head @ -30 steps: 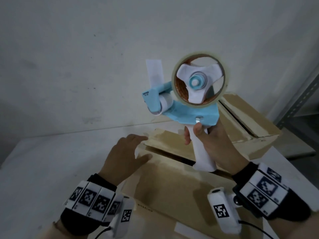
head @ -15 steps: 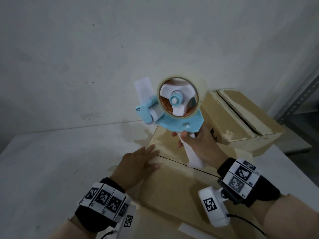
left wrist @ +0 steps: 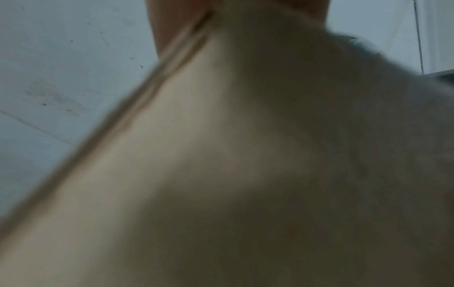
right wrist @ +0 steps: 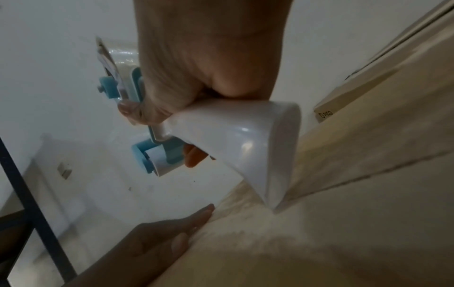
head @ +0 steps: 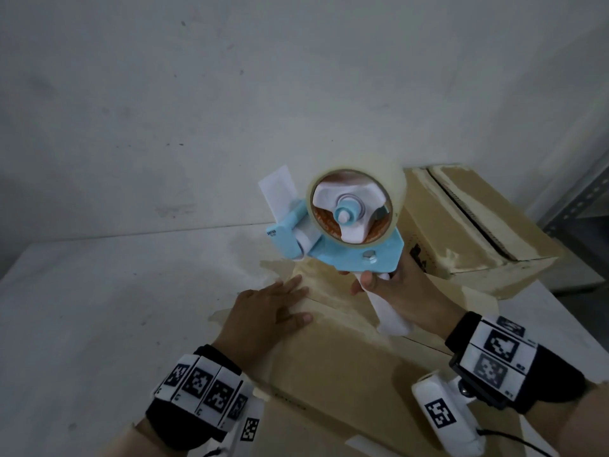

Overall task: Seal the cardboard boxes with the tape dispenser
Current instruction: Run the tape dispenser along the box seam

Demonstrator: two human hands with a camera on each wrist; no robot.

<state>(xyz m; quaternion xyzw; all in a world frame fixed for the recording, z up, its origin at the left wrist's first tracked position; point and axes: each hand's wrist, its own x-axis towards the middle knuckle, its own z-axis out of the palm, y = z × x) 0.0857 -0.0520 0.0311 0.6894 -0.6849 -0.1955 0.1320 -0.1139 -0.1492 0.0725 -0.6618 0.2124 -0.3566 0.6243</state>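
A light-blue tape dispenser (head: 342, 239) with a white handle (right wrist: 248, 147) and a roll of clear tape hangs above the far end of the near cardboard box (head: 346, 367). My right hand (head: 395, 291) grips its handle; a short strip of tape stands up at its front. My left hand (head: 267, 311) lies flat, fingers straight, on the box's left top flap near the seam, and shows at the bottom of the right wrist view (right wrist: 157, 238). The left wrist view holds only blurred cardboard (left wrist: 245, 155).
A second cardboard box (head: 478, 225) with its top seam slightly agape stands behind and to the right. Both rest on a white table (head: 115, 308) against a white wall. A grey metal shelf upright (head: 580, 192) stands at the far right.
The dispenser has dropped lower and away from me toward the box's far end. My left hand has slid forward along the flap and flattened.
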